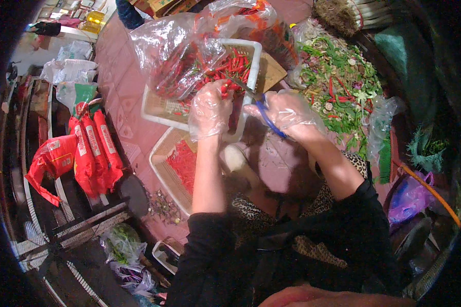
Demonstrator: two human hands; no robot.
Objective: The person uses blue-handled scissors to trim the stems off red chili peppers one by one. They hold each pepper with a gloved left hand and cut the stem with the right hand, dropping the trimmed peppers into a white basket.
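In a clear plastic glove, my left hand (211, 109) is closed around a few red chillies (227, 89) above a white plastic basket (157, 105). My right hand (286, 109), gloved the same way, grips scissors (268, 119) with blue handles. Their blades point up and left, close to the chillies at my left hand. Many red chillies with green stems (236, 63) fill the basket, partly under a clear plastic bag (165, 42). A second basket (157, 153) below holds a heap of red chillies (182, 163), partly hidden by my left forearm.
Vegetable scraps (338, 88) are heaped on the right, near a green-bristled broom (385, 159) and a purple bag (411, 199). Red packets (94, 149) lie on a dark rack at left. Cut stems (163, 209) litter the red tiled floor (117, 76).
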